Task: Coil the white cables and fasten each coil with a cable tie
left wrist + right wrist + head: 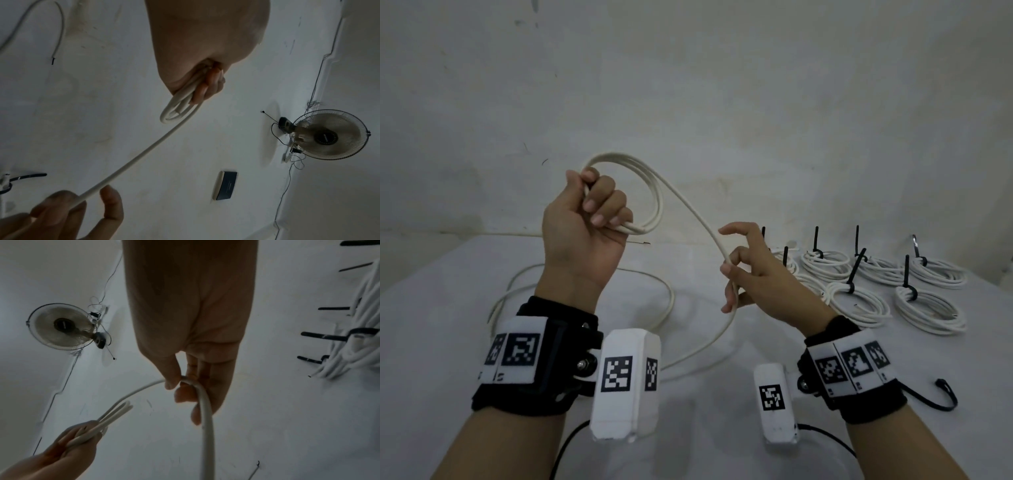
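My left hand (589, 219) is raised above the table and grips a few loops of white cable (643, 192); the same bunch of loops (179, 107) shows under its curled fingers in the left wrist view. From the loops one strand runs down to my right hand (736, 274), which pinches the cable (205, 402) between thumb and curled fingers. The slack cable (667, 291) trails on the white table below both hands. A loose black cable tie (941, 397) lies on the table near my right wrist.
Several finished coils (928, 311) bound with black ties sit on the white table (756, 342) at the right. A plain wall stands close behind the table. A wall fan (327, 134) shows in the wrist views.
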`<state>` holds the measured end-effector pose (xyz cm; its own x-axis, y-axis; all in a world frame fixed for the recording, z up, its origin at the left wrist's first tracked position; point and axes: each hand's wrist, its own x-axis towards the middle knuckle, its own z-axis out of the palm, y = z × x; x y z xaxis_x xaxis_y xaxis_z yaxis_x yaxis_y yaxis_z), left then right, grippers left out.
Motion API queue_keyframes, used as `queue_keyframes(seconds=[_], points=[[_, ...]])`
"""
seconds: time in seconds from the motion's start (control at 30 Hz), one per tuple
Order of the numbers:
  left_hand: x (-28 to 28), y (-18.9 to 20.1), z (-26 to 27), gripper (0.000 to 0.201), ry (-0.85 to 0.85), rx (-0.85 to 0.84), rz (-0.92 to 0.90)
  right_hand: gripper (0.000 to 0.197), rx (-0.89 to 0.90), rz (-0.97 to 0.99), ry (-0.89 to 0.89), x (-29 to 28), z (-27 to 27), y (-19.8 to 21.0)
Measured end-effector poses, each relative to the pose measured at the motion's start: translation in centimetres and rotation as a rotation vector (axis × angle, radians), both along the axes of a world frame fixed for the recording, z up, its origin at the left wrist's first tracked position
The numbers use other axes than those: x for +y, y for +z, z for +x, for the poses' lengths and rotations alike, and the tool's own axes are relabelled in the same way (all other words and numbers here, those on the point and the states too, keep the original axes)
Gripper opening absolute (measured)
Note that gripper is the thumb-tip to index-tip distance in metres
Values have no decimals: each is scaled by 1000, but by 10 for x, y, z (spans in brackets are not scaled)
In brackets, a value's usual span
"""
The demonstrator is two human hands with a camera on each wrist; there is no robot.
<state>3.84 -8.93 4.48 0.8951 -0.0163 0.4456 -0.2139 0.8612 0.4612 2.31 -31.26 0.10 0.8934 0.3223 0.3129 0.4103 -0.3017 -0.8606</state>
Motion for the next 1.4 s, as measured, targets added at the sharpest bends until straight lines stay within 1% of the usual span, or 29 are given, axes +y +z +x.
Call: queue_keyframes(seconds=[0.07,0.1,0.17,0.2,0.23,0.27,0.33,0.4,0.5,0.6,0.67,0.73,0.8,0.87,0.93,1.0,1.07,1.13,1.23,1.3,1.4], points=[[4,0,1,37,20,4,-13,28,-29,11,-49,-2,5,-3],[5,0,2,37,31,6,-11,25,-107,-31,-101,-2,7,-4],[4,0,2,37,64,11,22,20,-389,-195,-232,-1,10,-5],[2,0,2,37,79,13,50,18,-516,-277,-258,0,11,-3],[1,0,2,36,90,14,82,17,-601,-349,-254,2,10,-1],[-2,0,1,36,98,13,119,17,-645,-414,-234,4,8,1],[-7,1,0,35,123,10,216,19,-683,-507,-186,10,-2,9],[-13,3,-3,33,148,0,333,21,-702,-540,-123,15,-13,19],[-23,1,-7,31,139,-18,483,17,-744,-520,-41,25,-29,32],[-37,-2,-15,31,68,-41,610,3,-804,-455,0,33,-42,40],[-47,-4,-22,32,41,-71,730,8,-838,-413,-8,33,-48,43],[-53,-7,-26,34,62,-97,845,15,-848,-366,-61,30,-49,46],[-54,-9,-27,37,76,-131,924,20,-865,-336,-139,25,-49,46],[-54,-9,-28,40,92,-126,968,24,-864,-310,-166,24,-49,46],[-54,-8,-27,42,100,-116,987,23,-831,-292,-139,24,-49,46],[-53,-9,-27,41,83,-109,996,17,-793,-309,-104,22,-48,47],[-51,-8,-27,38,27,-89,974,12,-792,-324,-112,18,-47,49],[-49,-5,-28,36,-58,-80,929,9,-820,-295,-167,12,-44,50],[-50,-2,-30,36,-192,-65,871,9,-872,-204,-290,4,-37,48],[-52,-2,-31,38,-238,-39,848,12,-884,-124,-365,2,-32,44],[-54,0,-34,41,-284,-18,853,13,-819,46,-411,6,-29,39]])
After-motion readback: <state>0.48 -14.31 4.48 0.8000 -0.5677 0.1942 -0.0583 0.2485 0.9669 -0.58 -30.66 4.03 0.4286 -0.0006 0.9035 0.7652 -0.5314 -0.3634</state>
